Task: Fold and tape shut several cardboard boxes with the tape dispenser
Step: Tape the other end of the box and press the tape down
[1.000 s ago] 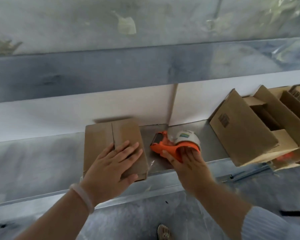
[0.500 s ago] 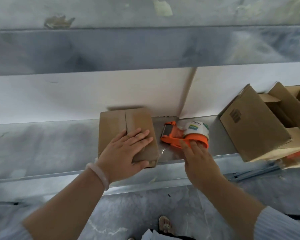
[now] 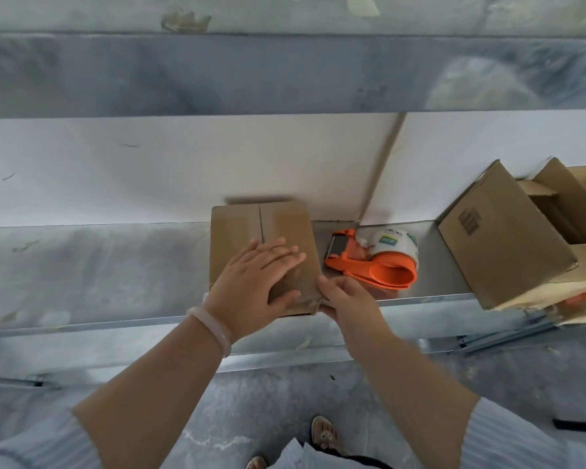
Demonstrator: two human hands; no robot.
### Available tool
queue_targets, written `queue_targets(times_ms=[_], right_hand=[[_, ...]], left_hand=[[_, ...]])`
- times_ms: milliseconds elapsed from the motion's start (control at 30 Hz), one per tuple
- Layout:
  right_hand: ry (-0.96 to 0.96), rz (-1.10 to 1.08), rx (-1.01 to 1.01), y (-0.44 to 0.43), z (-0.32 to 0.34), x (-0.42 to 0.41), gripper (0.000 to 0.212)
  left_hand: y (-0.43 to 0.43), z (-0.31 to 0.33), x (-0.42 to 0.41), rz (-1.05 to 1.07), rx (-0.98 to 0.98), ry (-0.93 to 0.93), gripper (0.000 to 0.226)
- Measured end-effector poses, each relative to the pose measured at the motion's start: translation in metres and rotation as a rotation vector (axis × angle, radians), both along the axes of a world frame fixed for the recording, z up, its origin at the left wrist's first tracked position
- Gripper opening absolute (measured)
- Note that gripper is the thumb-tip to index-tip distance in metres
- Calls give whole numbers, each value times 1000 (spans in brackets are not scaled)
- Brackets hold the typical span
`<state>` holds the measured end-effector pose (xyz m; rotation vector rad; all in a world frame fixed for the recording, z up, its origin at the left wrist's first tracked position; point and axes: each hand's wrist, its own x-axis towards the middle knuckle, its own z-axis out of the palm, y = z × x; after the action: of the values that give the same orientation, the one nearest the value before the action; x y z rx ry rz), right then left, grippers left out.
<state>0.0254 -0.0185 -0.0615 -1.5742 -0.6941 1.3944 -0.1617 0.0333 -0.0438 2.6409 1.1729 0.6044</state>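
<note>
A small brown cardboard box point(image 3: 241, 228) with its flaps folded shut lies on a metal ledge point(image 3: 99, 265). My left hand point(image 3: 251, 282) presses flat on the box top, fingers straight. My right hand point(image 3: 349, 302) is at the box's near right corner and pinches that corner between thumb and fingers. The orange tape dispenser point(image 3: 376, 265), holding a white tape roll, lies on its side on the ledge just right of the box, with no hand on it.
Several open cardboard boxes point(image 3: 501, 238) are piled at the right end of the ledge, overhanging its front edge. A white panel point(image 3: 183, 170) rises right behind the ledge. Below are the grey floor and my sandalled foot point(image 3: 322, 434).
My right hand has let go of the tape dispenser, moved left and taken the box's near right corner. The left hand stays flat on the box.
</note>
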Motion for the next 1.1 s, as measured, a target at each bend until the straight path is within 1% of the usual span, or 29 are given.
queue_targets(times_ms=[67,133,200,300,367,500,567,633,733,800,833,867,900,967,1000,1100], right_hand=[[192,-68,-11,0,-3,0,28],[325,-82,5,1,-4,0,28],[358,-104,34,1,-5,-5,26],[331,-181,12,0,-7,-16,26],[250,-178,-9,1,-10,-20,24],[-116,-105,-24,6,-11,-21,17],[-228,-70,-9,10,-11,-18,17],[-314,-40,24,13,-10,-13,21],[-443,-69,139,12,-3,-6,27],[-479,-10,238,8,5,-9,40],[-474,52,242,7,6,-12,46],[-463,114,213,6,7,-18,53],[-442,162,183,5,7,-23,59],[-384,182,159,5,6,-32,61],[-344,162,167,5,6,-35,59],[-248,88,137,6,5,-37,52]], left_hand=[[1,1,0,16,-48,-35,62],[2,3,-1,37,-104,-80,63],[3,5,0,49,-133,-88,62],[4,8,0,56,-142,-67,61],[4,8,1,56,-146,-59,60],[4,8,1,55,-142,-60,60],[4,9,1,73,-156,-79,60],[1,11,0,75,-154,-109,58],[-5,13,-1,85,76,-60,52],[-14,10,-4,238,144,-115,55],[-21,7,-7,357,113,-156,61],[-29,5,-8,484,35,-199,69],[-35,0,-11,589,-100,-265,80],[-41,-4,-12,700,-418,-476,94],[-41,-5,-12,720,-512,-574,95],[-37,-7,-15,748,-623,-782,81]])
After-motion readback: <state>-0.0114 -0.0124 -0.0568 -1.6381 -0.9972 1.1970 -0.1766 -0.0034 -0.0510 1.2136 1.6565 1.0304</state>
